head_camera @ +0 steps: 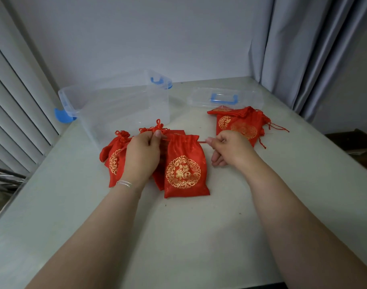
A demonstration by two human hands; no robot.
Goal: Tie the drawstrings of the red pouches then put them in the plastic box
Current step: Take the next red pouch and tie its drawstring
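The pouches point(184, 167) are red with a round gold emblem and red drawstrings point(202, 142). The plastic box point(120, 101) behind them is clear with blue latches point(157, 80); its lid point(224, 99) apparently carries a blue handle. The worktop point(178, 236) is off-white.

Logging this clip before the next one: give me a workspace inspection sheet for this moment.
Surface: pale table, a few small specks.
Job's things: pouch flat in the middle; tied pouch to its left, another partly under the left hand; untied pile far right; clear box open, no pouch inside.
Clutter: lid behind the pile.
Grippers: left hand and right hand each pinch a drawstring end, pulling sideways.
Cables: nothing seen.
Surroundings: curtain right, slatted panel left, plain wall behind.
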